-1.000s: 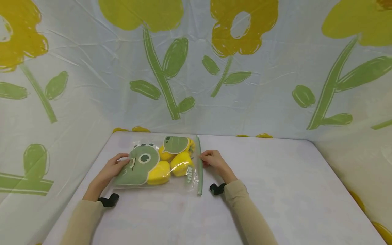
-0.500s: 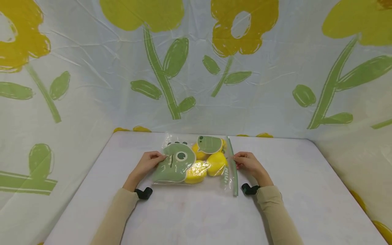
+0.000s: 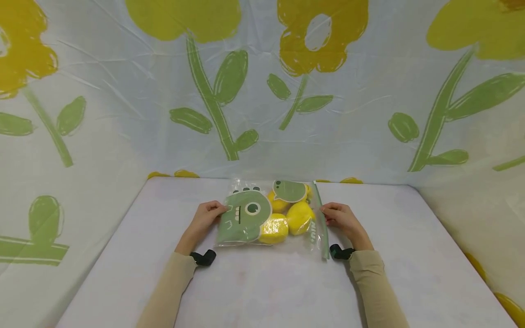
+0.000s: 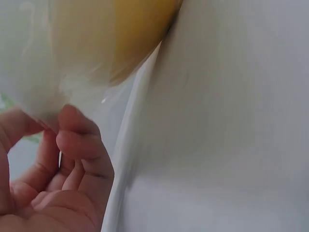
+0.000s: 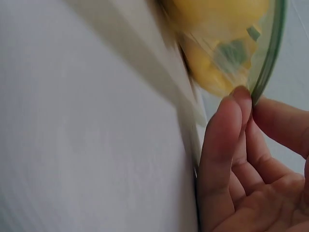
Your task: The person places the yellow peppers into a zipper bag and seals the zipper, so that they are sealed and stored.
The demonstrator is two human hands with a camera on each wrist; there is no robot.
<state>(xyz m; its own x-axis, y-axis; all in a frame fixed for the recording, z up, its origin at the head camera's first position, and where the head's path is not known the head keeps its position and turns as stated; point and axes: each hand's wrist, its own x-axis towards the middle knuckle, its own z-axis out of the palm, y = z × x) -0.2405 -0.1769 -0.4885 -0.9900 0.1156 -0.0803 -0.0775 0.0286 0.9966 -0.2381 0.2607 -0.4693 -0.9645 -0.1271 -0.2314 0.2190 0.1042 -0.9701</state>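
Observation:
A clear zip bag with a green one-eyed monster print lies at the middle back of the table in the head view. Inside it are several yellow bell peppers, partly covered by the print. My left hand pinches the bag's left end; the left wrist view shows thumb and fingertips closed on the plastic. At the opposite end, my right hand pinches the green zip edge. In the right wrist view that green strip runs between thumb and fingers. Whether the bag is slightly raised, I cannot tell.
The white table stretches in front of the bag and to both sides. A flower-printed cloth stands as a wall behind it and along both sides. Black wrist cameras sit on both wrists.
Both hands have carried the bag of bell peppers rightward across the table, with most of the movement in the first half second. The hold at each end stays the same.

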